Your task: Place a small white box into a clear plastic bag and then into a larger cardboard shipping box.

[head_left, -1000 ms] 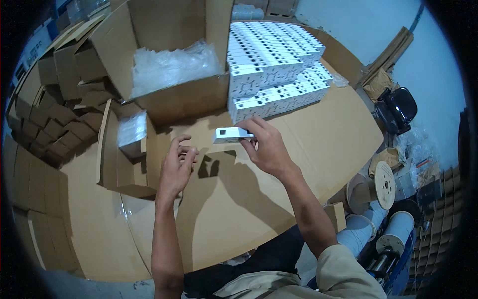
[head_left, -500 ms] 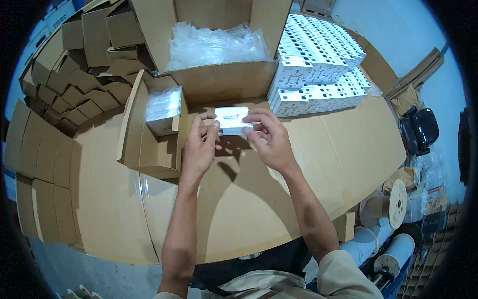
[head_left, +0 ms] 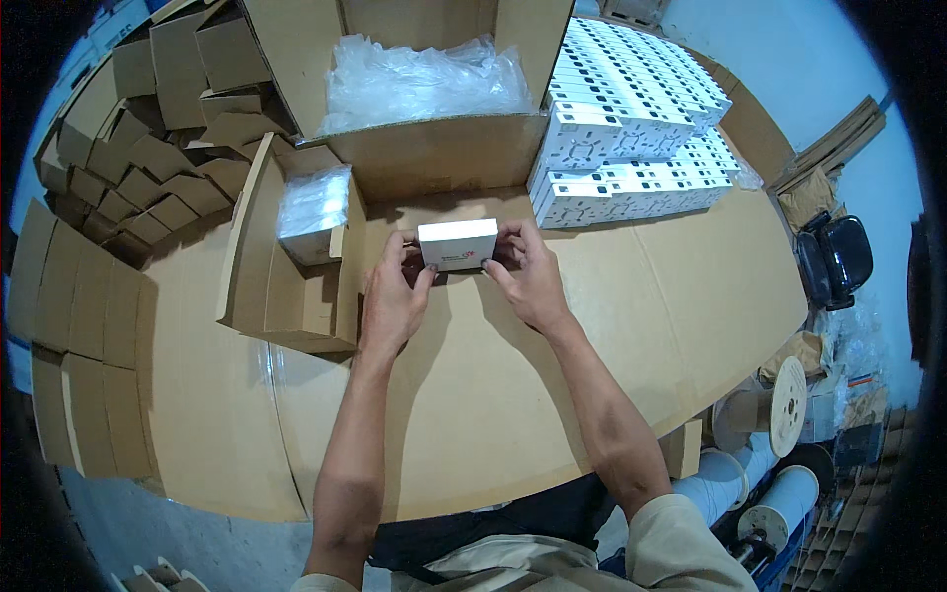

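Between my two hands is a small white carton (head_left: 458,247) with red and dark print on the side toward me. My left hand (head_left: 397,291) grips its left end, thumb at the near lower corner. At the right end my right hand (head_left: 531,276) holds it the same way. The carton stands upright, close above or on the cardboard-covered table; I cannot tell whether it touches. To the left of my left hand, an open brown cardboard box (head_left: 286,321) holds several white cartons in clear plastic wrap (head_left: 316,205) at its far end.
Behind my hands stands a large open cardboard box (head_left: 444,158) with clear plastic bags (head_left: 424,84) in it. Stacked white patterned cartons (head_left: 631,128) fill the far right. Brown cardboard boxes (head_left: 168,148) pile up at the far left. Cable spools (head_left: 787,407) stand beyond the right table edge.
The white carton has tipped, so its printed face now points toward me and a blank face is on top. My right fingers have closed around its right end.
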`<action>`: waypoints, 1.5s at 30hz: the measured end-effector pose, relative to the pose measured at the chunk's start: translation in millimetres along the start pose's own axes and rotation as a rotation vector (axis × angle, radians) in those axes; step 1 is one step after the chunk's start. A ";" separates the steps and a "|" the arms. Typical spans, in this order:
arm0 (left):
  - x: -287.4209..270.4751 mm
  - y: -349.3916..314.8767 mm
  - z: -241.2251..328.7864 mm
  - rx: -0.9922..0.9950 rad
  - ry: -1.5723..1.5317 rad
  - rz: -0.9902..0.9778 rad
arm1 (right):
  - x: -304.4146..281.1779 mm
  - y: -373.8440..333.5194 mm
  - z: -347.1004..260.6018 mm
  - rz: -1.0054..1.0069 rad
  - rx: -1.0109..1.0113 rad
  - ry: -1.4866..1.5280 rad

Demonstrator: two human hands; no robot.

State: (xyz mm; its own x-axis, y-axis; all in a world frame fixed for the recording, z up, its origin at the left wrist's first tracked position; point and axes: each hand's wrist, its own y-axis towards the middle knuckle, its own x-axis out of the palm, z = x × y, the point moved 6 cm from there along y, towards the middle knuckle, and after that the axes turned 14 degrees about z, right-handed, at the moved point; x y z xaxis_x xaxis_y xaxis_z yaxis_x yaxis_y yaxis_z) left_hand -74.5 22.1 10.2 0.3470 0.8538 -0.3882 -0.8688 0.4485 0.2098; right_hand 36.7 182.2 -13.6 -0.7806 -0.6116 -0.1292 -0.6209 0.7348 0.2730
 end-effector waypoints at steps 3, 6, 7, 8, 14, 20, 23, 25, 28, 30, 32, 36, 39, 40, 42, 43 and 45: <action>-3.0 -0.4 0.0 0.046 0.007 0.041 | 0.8 -1.7 -2.9 -0.014 -0.002 -0.053; -2.8 -0.6 0.7 0.049 0.067 0.033 | 0.5 -1.2 -2.8 -0.016 -0.021 -0.059; -2.5 -1.4 3.7 0.067 0.070 0.025 | -0.5 -1.6 -3.0 -0.014 -0.021 -0.060; -2.5 -2.1 5.5 0.083 0.073 0.020 | -0.4 -2.3 -5.6 -0.019 -0.018 -0.068; -4.4 -2.3 7.1 0.084 0.081 0.025 | -0.7 -3.8 -11.2 -0.046 -0.027 -0.074; -15.4 -13.9 26.6 0.142 0.138 0.211 | -10.0 -17.6 -11.2 -0.017 -0.265 -0.408; -25.9 -22.0 51.9 0.225 0.089 0.312 | -8.5 -19.9 -9.6 0.008 -0.252 -0.487; -26.6 -16.8 76.1 0.260 0.027 0.321 | -8.0 -18.0 -15.8 0.018 -0.234 -0.506; -28.3 16.7 113.7 0.303 -0.076 0.362 | -11.9 -15.8 -8.1 0.011 -0.192 -0.528; -28.8 59.3 128.3 0.360 -0.068 0.455 | -9.4 -14.8 -8.0 0.024 -0.230 -0.507; -28.0 107.9 140.3 0.379 -0.019 0.505 | -10.9 -14.8 -15.4 0.062 -0.264 -0.496; -21.9 201.3 152.6 0.388 0.040 0.489 | -8.6 -16.3 -11.4 0.081 -0.242 -0.490; 3.2 254.7 148.0 0.456 0.121 0.393 | -8.2 -16.4 -10.6 0.072 -0.236 -0.495; 11.7 272.4 143.1 0.449 0.159 0.317 | -7.4 -17.2 -12.5 0.081 -0.252 -0.487; 29.1 300.3 136.9 0.534 0.181 0.229 | -9.0 -19.0 -15.6 0.114 -0.286 -0.481; 39.7 312.4 134.8 0.567 0.229 0.198 | -10.8 -18.4 -17.8 0.109 -0.293 -0.488; 58.0 332.6 124.1 0.632 0.296 0.133 | -11.6 -19.5 -21.9 0.119 -0.317 -0.487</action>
State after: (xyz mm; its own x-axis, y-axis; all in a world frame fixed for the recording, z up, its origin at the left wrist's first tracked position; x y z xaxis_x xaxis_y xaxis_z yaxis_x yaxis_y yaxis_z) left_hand -299.5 253.6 168.8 0.0637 0.8444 -0.5320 -0.4950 0.4896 0.7178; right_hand 59.4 168.5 3.4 -0.8331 -0.2701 -0.4827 -0.5339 0.6208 0.5741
